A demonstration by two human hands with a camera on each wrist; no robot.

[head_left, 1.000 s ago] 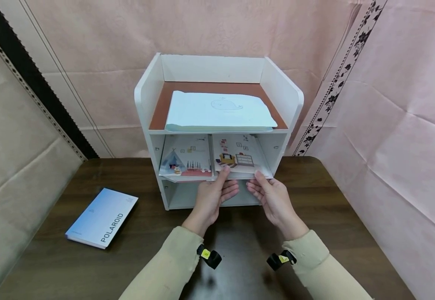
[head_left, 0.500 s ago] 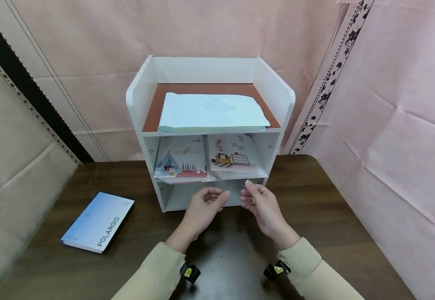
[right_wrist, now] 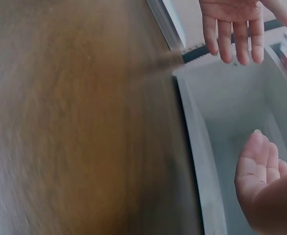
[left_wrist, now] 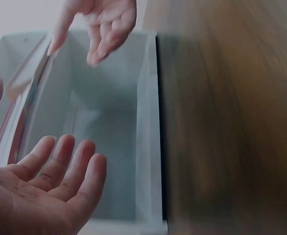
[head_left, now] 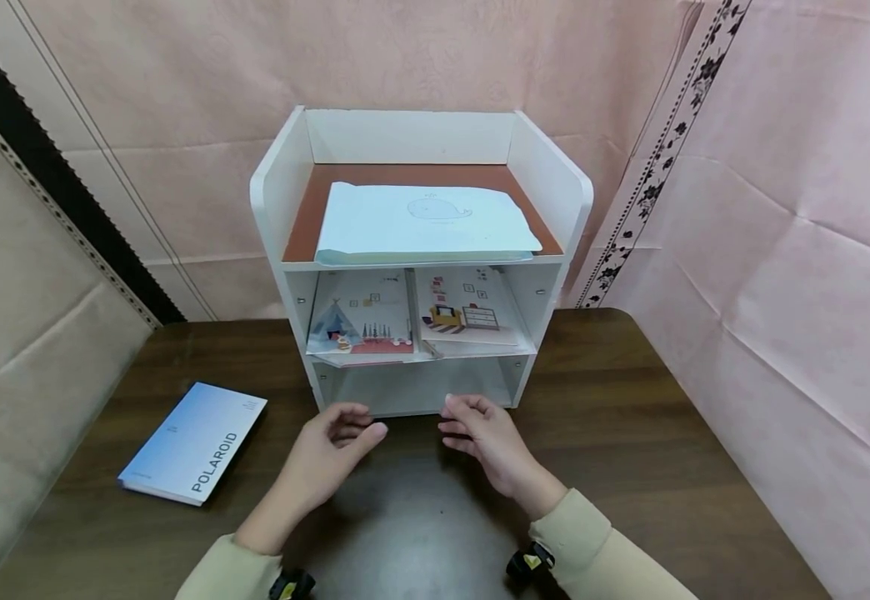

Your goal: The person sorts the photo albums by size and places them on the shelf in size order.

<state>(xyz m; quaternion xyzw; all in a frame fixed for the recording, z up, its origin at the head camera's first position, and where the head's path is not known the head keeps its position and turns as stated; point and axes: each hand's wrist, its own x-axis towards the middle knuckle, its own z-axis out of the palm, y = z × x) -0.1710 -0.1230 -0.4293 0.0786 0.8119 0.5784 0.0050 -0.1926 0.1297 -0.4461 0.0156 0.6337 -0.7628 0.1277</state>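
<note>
My left hand (head_left: 322,462) hovers over the table just in front of a small white shelf unit (head_left: 275,221), fingers loosely bent and holding nothing. To its right my right hand (head_left: 493,450) is likewise raised and holds nothing, its fingertips near the unit's lower front edge. On the middle shelf lies an open picture book (head_left: 472,312), with a tent drawn on the left page and furniture on the right. Part of it shows beside my left hand (left_wrist: 50,191) in the left wrist view. The lower compartment (right_wrist: 236,98) has nothing visible in it.
A stack of paper (head_left: 375,221) with a whale drawing lies on the unit's brown top shelf. At the left of the dark wooden table (head_left: 667,467) lies a blue-and-white book (head_left: 193,442) marked POLAROID. Pink cloth (head_left: 420,58) hangs behind and at the sides.
Both hands have let go of the open book's front edge and drawn back toward the person. They have also spread further apart, the left hand moving leftward. The book stays on the middle shelf.
</note>
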